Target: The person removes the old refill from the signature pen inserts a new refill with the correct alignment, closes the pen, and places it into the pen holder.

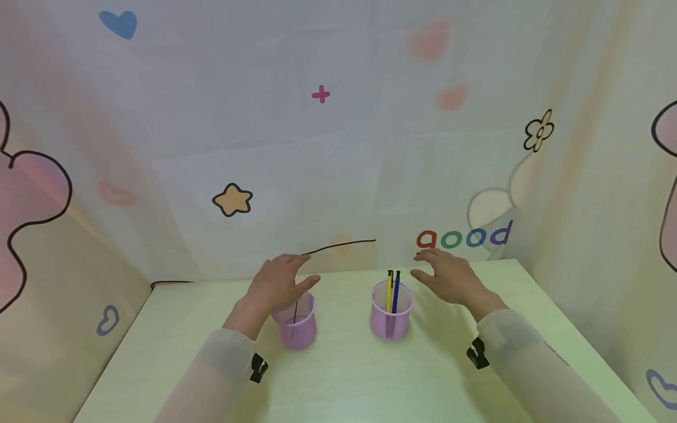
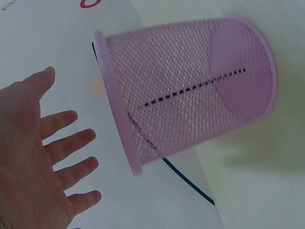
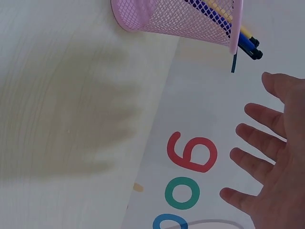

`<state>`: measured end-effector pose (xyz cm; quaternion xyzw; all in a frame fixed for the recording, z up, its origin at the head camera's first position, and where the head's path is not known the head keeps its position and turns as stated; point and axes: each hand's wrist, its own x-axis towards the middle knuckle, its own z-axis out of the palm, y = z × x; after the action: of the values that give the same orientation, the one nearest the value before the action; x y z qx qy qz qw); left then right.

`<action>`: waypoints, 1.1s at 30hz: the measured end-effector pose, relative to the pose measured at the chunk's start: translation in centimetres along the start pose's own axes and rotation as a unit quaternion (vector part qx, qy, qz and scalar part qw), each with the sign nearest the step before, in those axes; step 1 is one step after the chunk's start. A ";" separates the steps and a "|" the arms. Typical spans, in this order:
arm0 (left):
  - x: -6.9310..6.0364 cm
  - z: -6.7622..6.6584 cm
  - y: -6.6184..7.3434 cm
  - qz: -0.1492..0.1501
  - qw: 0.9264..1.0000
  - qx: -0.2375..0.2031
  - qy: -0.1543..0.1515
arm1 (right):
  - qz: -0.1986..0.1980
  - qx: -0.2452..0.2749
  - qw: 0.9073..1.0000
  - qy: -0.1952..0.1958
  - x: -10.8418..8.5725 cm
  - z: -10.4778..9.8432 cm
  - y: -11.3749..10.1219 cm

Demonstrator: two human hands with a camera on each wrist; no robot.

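Two pink mesh cups stand on the table. My left hand (image 1: pixel 277 285) is over the rim of the left cup (image 1: pixel 298 332), fingers spread, holding nothing; in the left wrist view a gap separates the hand (image 2: pixel 33 157) from that cup (image 2: pixel 190 86), which has a thin dark stick or line inside. The right cup (image 1: pixel 389 323) holds a yellow pen (image 1: pixel 389 294) and a blue pen (image 1: pixel 395 295), both upright. To its right my right hand (image 1: pixel 452 279) hovers with spread fingers, empty. In the right wrist view the hand (image 3: pixel 271 152) is apart from the cup (image 3: pixel 190 21).
The pale table (image 1: pixel 344 382) meets a white printed cloth (image 1: pixel 317 158) at the back, with further cloth at both sides. Coloured letters, a star and hearts are printed on it. Black clips (image 1: pixel 258 368) are at both wrists.
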<state>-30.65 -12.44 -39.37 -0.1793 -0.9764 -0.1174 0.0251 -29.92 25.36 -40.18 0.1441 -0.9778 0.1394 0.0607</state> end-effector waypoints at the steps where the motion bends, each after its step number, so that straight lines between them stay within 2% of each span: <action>1: 0.0 0.1 0.3 0.003 1.000 -0.001 0.000 | 0.001 0.003 1.000 0.000 0.0 0.0 0.0; 17: 0.1 1.1 4.3 0.048 0.998 -0.023 0.024 | 0.005 0.048 0.999 -0.002 0.1 0.0 -1.1; 27: 0.7 2.0 6.4 0.045 0.998 -0.042 -0.001 | 0.008 0.071 0.997 -0.006 0.5 0.3 -1.9; 33: 1.1 2.5 7.4 0.048 0.998 -0.045 -0.006 | 0.004 0.078 0.997 -0.002 0.6 0.7 -2.1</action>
<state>-29.03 -4.79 -40.12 -0.2275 -0.9607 -0.1585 0.0170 -29.91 23.12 -40.19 0.1450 -0.9646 0.2152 0.0464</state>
